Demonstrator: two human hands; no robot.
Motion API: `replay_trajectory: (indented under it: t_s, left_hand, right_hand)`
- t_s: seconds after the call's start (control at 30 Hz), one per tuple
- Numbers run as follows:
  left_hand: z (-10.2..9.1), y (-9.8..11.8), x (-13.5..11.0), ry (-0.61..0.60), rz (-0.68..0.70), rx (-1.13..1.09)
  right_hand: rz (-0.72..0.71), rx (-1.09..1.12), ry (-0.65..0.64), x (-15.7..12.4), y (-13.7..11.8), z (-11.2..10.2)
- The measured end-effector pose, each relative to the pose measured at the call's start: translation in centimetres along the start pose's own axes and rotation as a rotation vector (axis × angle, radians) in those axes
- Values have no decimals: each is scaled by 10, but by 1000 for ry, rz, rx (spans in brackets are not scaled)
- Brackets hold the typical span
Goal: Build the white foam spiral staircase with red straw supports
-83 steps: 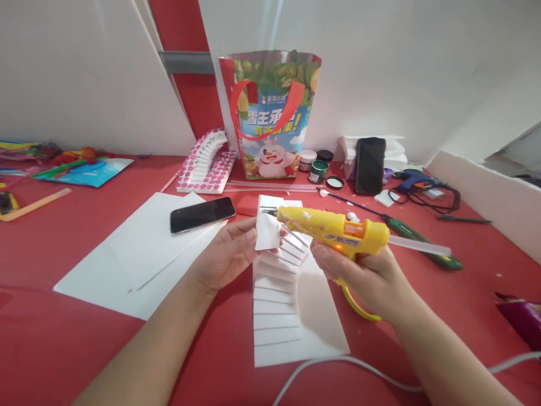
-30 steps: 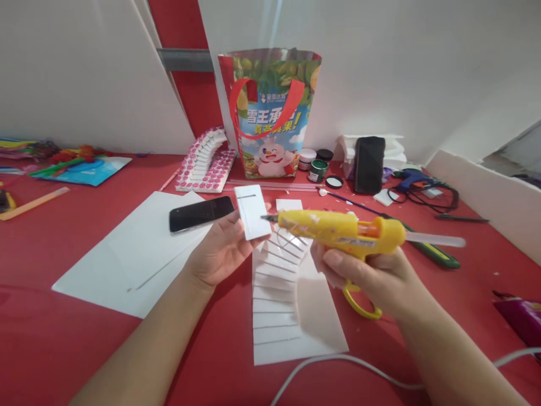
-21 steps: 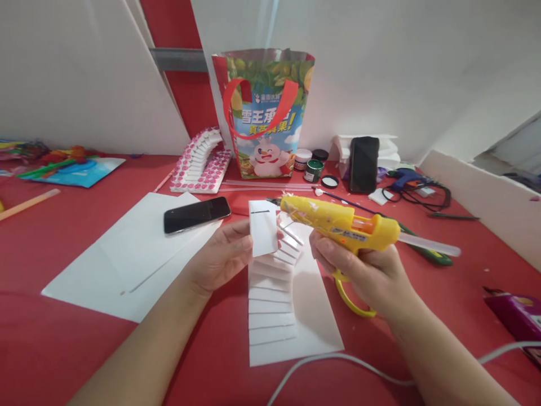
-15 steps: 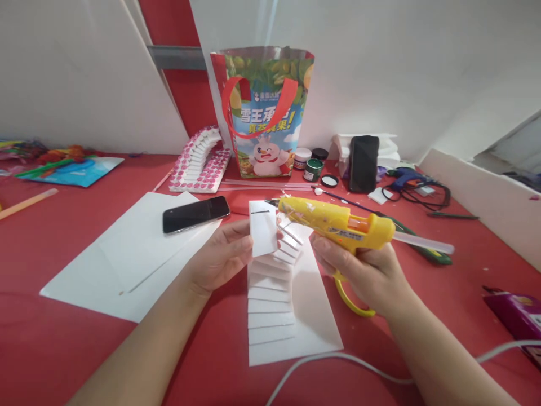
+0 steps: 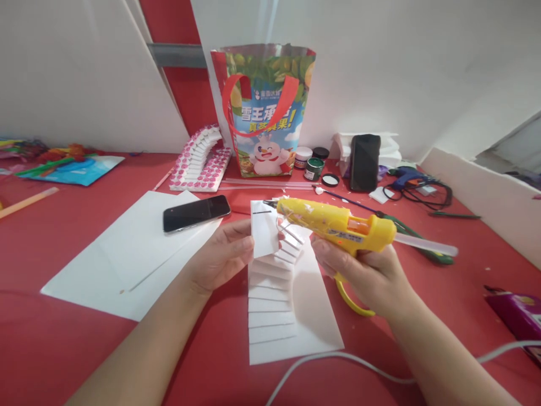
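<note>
My left hand (image 5: 224,256) pinches a small white foam rectangle (image 5: 262,228) upright over the middle of the red table. My right hand (image 5: 367,276) grips a yellow hot glue gun (image 5: 338,226), with a clear glue stick poking out of its back. The gun's nozzle touches the top right of the rectangle. Under both hands lies a white foam staircase model (image 5: 279,293) of several curving steps on a white base sheet.
A black phone (image 5: 196,213) rests on white sheets (image 5: 127,254) at the left. A printed shopping bag (image 5: 266,110), a pink-dotted staircase model (image 5: 203,163), paint jars (image 5: 313,163), another phone (image 5: 363,162) and a blue glue gun (image 5: 406,177) stand behind. The white cord (image 5: 338,363) runs along the near edge.
My left hand brought the white rectangle down from a raised, tilted hold to upright over the steps. The glue gun's nozzle closed in on its top edge.
</note>
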State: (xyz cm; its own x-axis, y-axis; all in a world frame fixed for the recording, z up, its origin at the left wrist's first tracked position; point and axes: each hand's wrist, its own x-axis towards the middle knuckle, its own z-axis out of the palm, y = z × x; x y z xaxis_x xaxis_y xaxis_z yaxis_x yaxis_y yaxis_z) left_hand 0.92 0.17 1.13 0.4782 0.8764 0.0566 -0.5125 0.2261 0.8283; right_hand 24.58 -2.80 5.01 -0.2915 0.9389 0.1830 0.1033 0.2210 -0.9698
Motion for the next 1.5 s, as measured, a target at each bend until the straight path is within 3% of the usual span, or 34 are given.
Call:
replay_trajectory:
  t_s: [0.67, 1.13, 1.5]
  left_hand:
    - [0, 1, 0, -29, 10, 1]
    - [-3, 2, 0, 30, 32, 6]
    - [-2, 4, 2, 62, 79, -59]
  right_hand:
    - [-12, -49, 0, 0, -2, 1]
    - [-7, -37, -13, -2, 2, 0]
    - [-49, -147, -69, -2, 2, 0]
